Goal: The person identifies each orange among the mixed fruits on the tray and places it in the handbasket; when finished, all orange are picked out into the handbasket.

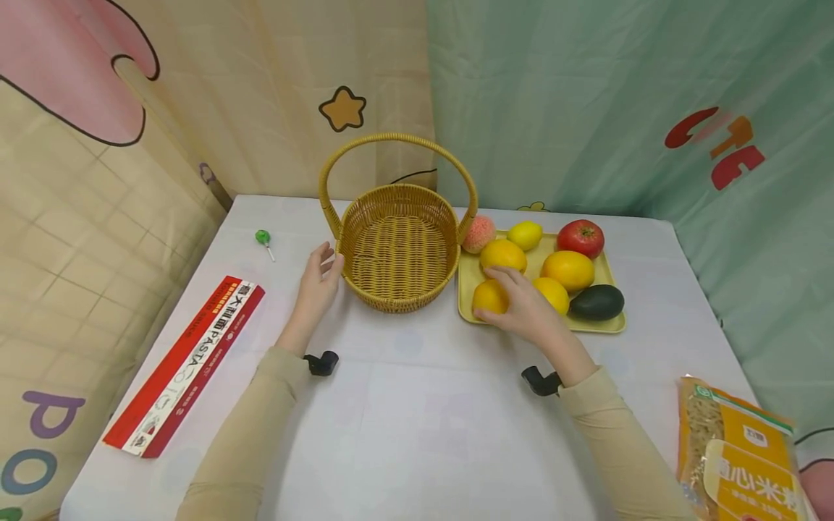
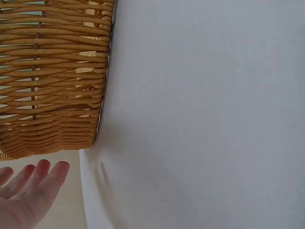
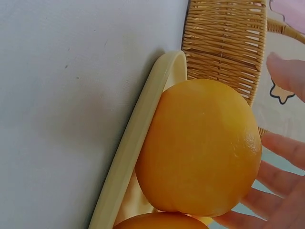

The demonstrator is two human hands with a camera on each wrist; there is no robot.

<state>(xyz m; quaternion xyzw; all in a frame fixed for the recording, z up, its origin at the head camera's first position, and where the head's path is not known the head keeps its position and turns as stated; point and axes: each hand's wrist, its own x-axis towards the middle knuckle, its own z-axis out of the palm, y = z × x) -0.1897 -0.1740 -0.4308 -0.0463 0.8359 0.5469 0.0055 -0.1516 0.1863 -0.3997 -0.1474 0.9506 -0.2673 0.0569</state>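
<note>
In the head view, my left hand [image 1: 319,282] is at the left side of a woven basket [image 1: 399,304] with a tall arched handle. Its fingers are loosely bent and hold nothing; the left wrist view shows the fingertips [image 2: 59,171] just apart from the weave. My right hand [image 1: 524,311] reaches over the front left corner of a yellow tray [image 1: 465,289]. Its fingers spread around an orange [image 3: 200,148] lying there, with the thumb [image 3: 288,74] off the fruit. Whether the fingertips touch the orange I cannot tell. Another orange fruit [image 1: 503,255] lies behind it.
The tray also bears a lemon [image 1: 525,235], a red fruit [image 1: 580,239], yellow fruits [image 1: 568,270] and a dark green avocado [image 1: 596,302]. A pink ball [image 1: 478,234] sits by the basket. Around them are a pasta box [image 1: 185,365], a green lollipop [image 1: 263,236] and a noodle bag [image 1: 743,449].
</note>
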